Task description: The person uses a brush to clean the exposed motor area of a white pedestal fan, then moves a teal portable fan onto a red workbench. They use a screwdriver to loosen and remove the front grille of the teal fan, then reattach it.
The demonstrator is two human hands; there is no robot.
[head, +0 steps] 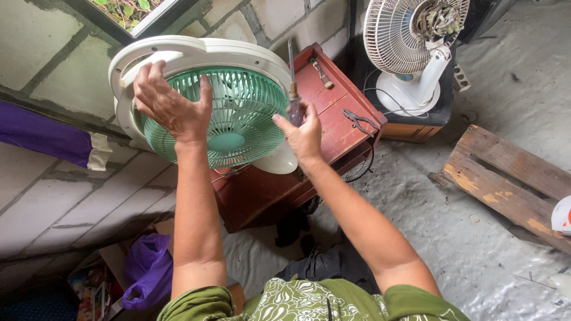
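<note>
Premises appear to be an informal home repair workshop for household fans. Walls are bare, unplastered grey block (53, 196); the floor (476, 249) is rough, stained concrete. A worn red wooden desk (333, 113) carries pliers (358, 120) and another hand tool (322, 73). A partly dismantled white fan (410, 53), motor exposed, stands on a box. A weathered wooden pallet (505, 184) lies on the floor, and plastic bags (148, 267) sit by the wall.

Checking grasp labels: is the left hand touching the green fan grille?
Touching. The head view shows the left hand lying on the green fan grille, fingers reaching its white rim, no gap visible.
</note>
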